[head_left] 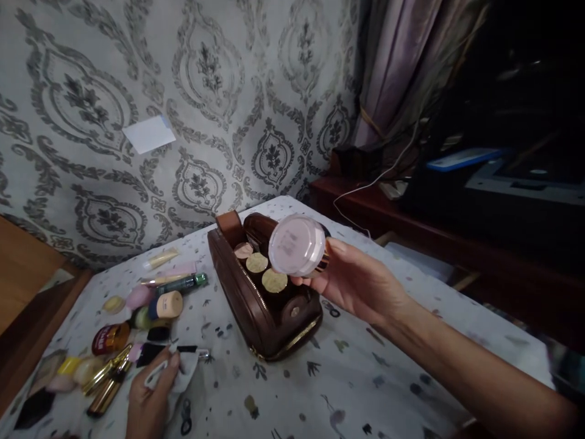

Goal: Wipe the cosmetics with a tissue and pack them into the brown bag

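Note:
My right hand (354, 277) grips a round cosmetic jar (297, 245) with a pale pinkish, clear-edged face turned toward me. The jar is held above the right side of an unzipped brown leather toiletry bag (228, 286). Inside the bag stand several round-topped containers, among them a gold-topped one (275, 280) and a pinkish one (244, 250). Low on the left, my left hand (150, 393) pinches a crumpled white wipe (185, 372). Just beyond its fingers lie a dark brush-like item (189, 349) and other cosmetics.
Left of the bag lie several cosmetics: a red jar with an amber lid (110, 338), a green tube (180, 283), gold tubes (108, 381) and a cream-capped bottle (169, 304). Patterned cloth covers the table (274, 399). A white cable (381, 177) hangs by the dark red furniture at right.

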Available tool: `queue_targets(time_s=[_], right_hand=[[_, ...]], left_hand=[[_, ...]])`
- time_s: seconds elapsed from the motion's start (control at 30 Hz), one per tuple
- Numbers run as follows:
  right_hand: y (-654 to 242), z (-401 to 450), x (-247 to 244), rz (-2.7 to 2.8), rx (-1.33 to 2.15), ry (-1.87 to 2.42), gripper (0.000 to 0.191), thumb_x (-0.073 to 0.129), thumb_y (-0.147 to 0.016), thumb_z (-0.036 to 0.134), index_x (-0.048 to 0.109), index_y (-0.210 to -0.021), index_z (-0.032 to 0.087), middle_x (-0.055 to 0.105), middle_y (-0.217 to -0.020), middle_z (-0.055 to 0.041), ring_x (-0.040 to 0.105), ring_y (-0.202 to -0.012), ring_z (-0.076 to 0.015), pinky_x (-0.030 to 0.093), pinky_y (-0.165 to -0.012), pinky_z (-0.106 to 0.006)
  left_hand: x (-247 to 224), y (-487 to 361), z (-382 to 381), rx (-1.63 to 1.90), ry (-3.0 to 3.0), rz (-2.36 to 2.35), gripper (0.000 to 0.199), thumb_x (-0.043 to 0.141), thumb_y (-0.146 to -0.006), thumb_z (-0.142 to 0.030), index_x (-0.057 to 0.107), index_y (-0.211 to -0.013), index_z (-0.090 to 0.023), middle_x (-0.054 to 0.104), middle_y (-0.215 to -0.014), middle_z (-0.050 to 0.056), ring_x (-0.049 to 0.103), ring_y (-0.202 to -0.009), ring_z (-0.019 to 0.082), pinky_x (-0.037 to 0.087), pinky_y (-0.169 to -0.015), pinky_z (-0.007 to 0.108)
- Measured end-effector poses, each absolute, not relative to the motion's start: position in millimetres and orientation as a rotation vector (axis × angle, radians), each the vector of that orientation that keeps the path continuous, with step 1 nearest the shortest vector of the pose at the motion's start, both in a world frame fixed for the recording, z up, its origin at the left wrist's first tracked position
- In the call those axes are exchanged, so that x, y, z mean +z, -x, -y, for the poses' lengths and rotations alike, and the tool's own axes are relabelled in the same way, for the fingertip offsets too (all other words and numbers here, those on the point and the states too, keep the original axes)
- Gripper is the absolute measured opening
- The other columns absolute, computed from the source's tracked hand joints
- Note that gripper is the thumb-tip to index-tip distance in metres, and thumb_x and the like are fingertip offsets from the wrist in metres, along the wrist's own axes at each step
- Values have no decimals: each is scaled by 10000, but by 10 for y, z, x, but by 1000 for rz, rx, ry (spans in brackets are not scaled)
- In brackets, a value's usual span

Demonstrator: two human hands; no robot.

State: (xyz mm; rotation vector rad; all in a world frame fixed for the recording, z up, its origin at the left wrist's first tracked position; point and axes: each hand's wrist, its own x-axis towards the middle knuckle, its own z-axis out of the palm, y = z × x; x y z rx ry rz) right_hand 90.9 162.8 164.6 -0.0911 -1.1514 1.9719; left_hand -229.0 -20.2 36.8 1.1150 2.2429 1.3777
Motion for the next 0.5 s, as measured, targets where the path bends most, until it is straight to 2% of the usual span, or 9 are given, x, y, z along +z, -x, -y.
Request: queue_targets(time_s=[0.13, 0.27, 0.37, 0.5], right_hand=[[-978, -1703, 1716, 1318, 1838, 382, 355, 472, -952, 414, 590, -1180, 168, 681, -1087, -116, 675, -948, -205, 576, -788, -356], [-989, -1747, 1805, 1487, 1696, 665, 428, 305, -1010, 426, 558, -1226, 156, 661, -1124, -143, 674, -1002, -246, 574, -783, -404], [-981, -1794, 1866, 1589, 1622, 676, 391, 401, -975, 467, 596, -1137, 170, 667, -1035, -98, 675, -956, -235, 570, -781, -401], [-949, -1910, 1967, 1776, 1388, 678, 285, 571, -890, 410, 621, -1037, 171, 654, -919, -38, 647, -910, -208, 538, -786, -358]], left_hand=[[318, 2375, 237, 1349, -1183, -2240, 461, 743, -662, -640, 743, -723, -183, 749, -740, 47, 689, -727, 244, 564, -625, 287], [245, 2452, 253, 1323, -1139, -2286, 467, 769, -624, -636, 786, -785, -198, 782, -833, 56, 718, -876, 290, 595, -727, 315], [243, 2448, 247, 1295, -1144, -2310, 464, 757, -622, -660, 763, -689, -201, 785, -838, 63, 722, -871, 292, 598, -762, 322], [343, 2314, 200, 1316, -1205, -2304, 558, 693, -619, -757, 693, -557, -202, 757, -734, 60, 709, -745, 257, 596, -710, 304]])
